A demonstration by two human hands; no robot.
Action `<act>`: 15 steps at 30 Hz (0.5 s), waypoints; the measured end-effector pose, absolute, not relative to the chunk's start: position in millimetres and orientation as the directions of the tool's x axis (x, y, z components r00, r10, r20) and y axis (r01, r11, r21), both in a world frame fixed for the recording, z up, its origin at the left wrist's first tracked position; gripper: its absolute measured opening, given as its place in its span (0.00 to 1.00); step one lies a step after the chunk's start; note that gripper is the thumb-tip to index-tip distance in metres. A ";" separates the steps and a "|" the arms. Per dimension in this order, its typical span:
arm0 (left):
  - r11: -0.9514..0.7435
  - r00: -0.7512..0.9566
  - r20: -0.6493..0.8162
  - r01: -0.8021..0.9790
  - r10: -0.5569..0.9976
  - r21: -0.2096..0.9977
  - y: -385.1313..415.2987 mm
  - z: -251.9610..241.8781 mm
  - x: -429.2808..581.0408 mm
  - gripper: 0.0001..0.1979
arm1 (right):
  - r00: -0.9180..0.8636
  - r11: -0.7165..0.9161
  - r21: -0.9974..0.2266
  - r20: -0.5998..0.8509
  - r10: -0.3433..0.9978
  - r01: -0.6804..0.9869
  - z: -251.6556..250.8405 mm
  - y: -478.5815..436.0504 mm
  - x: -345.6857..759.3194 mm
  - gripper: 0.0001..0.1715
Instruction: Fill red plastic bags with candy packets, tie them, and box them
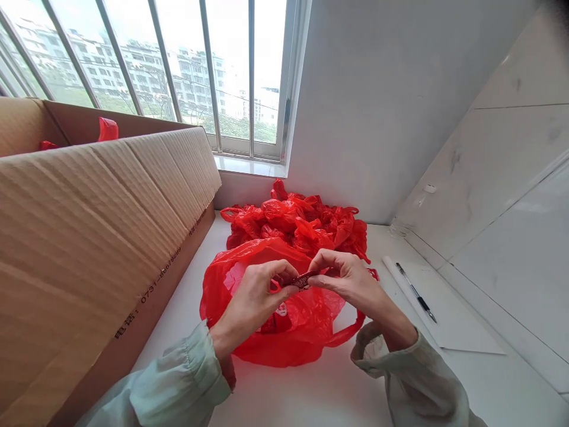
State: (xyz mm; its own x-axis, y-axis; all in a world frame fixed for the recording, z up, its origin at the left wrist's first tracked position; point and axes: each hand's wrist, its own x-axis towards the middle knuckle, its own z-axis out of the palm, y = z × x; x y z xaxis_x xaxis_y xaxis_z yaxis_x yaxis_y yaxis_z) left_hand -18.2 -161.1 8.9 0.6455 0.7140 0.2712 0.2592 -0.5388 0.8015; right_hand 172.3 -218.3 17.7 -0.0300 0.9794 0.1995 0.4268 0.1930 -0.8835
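Observation:
Both my hands meet over an open red plastic bag (288, 350) spread on the white table. My left hand (262, 293) pinches one end of a small dark red packet (303, 280) between thumb and fingers. The other end of this packet sits in the pinch of my right hand (347, 277). Print shows on the packet, too small to read. Inside the bag, below my hands, lie red packaged items (278, 320), one with a round white mark. My hands partly cover the bag's contents.
A large cardboard box (111, 231) with red pieces inside stands at left. Behind the bag is a heap of knotted red bags (302, 219). At right lie a pen (416, 293) and white paper (462, 332). A clear bottle (411, 210) stands by the wall, near a barred window (222, 77).

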 end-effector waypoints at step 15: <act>0.284 0.632 -0.131 -0.148 0.764 0.947 -159.2 7.0 -17.2 0.12 | -0.257 0.514 -0.631 0.457 0.852 0.582 23.9 -224.4 174.5 0.15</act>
